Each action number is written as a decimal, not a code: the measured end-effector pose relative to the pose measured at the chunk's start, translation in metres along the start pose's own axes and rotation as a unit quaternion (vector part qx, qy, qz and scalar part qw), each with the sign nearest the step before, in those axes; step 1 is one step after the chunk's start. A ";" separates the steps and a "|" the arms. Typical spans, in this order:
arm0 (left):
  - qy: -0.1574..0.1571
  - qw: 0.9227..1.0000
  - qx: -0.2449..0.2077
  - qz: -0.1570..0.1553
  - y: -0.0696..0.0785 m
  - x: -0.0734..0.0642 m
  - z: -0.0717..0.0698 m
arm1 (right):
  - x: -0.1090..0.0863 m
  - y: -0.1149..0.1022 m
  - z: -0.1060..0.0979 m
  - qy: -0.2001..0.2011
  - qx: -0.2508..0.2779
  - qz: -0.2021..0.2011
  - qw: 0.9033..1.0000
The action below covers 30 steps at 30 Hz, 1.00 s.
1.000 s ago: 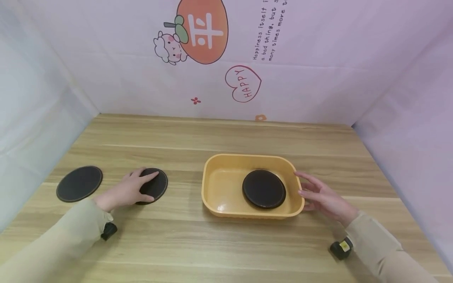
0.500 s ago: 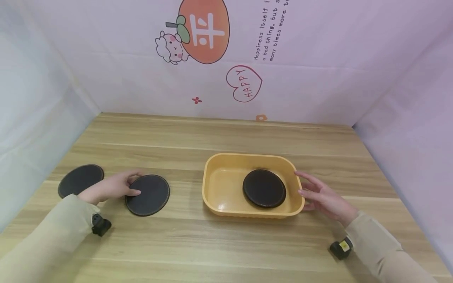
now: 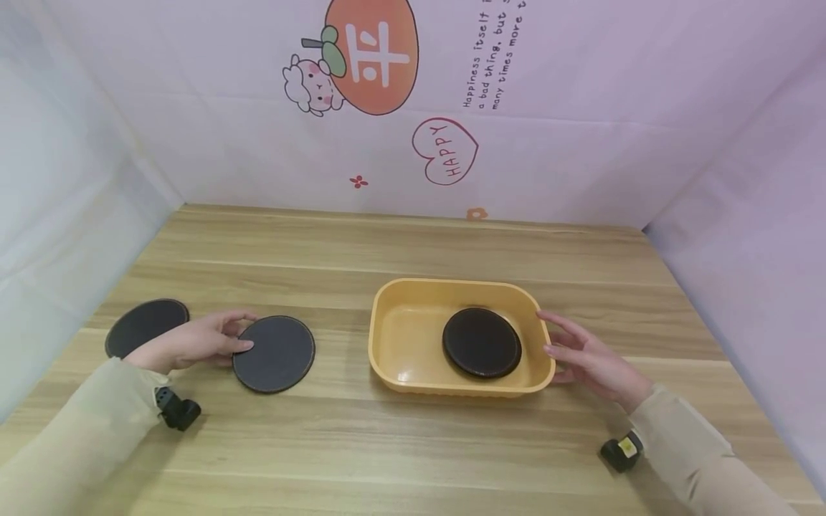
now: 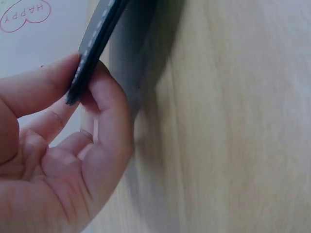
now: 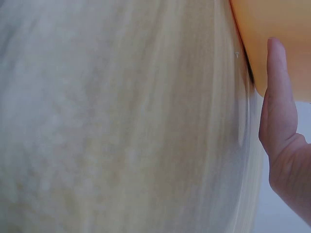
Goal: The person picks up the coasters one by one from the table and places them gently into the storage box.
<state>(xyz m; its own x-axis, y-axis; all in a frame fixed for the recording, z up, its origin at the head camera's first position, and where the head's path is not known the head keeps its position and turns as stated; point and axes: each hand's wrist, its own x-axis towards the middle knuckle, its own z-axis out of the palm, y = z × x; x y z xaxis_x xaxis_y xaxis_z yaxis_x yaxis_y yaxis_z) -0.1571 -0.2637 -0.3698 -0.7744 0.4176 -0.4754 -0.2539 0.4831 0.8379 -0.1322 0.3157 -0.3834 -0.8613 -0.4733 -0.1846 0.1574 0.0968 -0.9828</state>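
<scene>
My left hand [image 3: 201, 340] pinches the left edge of a round black coaster [image 3: 274, 355] between thumb and fingers. In the left wrist view the coaster [image 4: 97, 48] stands tilted, its white edge stitching showing, above its shadow on the wood. A second black coaster [image 3: 145, 326] lies at the left, partly covered by that hand and wrist. At the right end of a yellow plastic basin [image 3: 403, 337], my right hand [image 3: 590, 362] touches the wall and rim with extended fingers. Inside the basin, toward its right side, lies another black coaster [image 3: 482, 342].
A wood-grain table [image 3: 400, 459] carries everything. Behind it hangs a white printed cloth [image 3: 548, 158], and pale cloth walls close off both sides. A small black camera is strapped at each wrist.
My left hand first lay over the coaster with fingers spread; it has since drawn back left and lifted the coaster by its edge. The right hand and basin have stayed put.
</scene>
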 end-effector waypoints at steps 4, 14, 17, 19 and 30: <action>-0.011 0.999 -0.050 0.017 0.002 0.001 0.000 | -0.001 0.000 0.000 0.003 0.001 0.001 1.000; -0.013 0.983 -0.168 0.067 0.008 0.003 0.002 | -0.003 -0.001 -0.001 0.003 0.005 0.002 1.000; -0.011 0.975 -0.208 0.082 0.010 0.005 0.004 | -0.003 -0.001 -0.002 0.003 0.006 0.002 1.000; -0.015 0.968 -0.233 0.095 0.012 0.006 0.006 | -0.004 -0.001 -0.002 0.002 0.005 0.001 1.000; -0.018 0.949 -0.282 0.137 0.049 0.012 0.026 | -0.001 -0.001 -0.002 0.002 0.001 0.008 1.000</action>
<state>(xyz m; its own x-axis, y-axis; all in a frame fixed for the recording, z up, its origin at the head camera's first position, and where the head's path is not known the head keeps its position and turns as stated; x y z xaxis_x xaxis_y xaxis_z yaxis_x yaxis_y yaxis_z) -0.1635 -0.2148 -0.3418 -0.8385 0.4991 -0.2186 -0.3228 -0.1318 0.9373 -0.1322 0.3182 -0.3824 -0.8605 -0.4680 -0.2012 0.1726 0.1037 -0.9795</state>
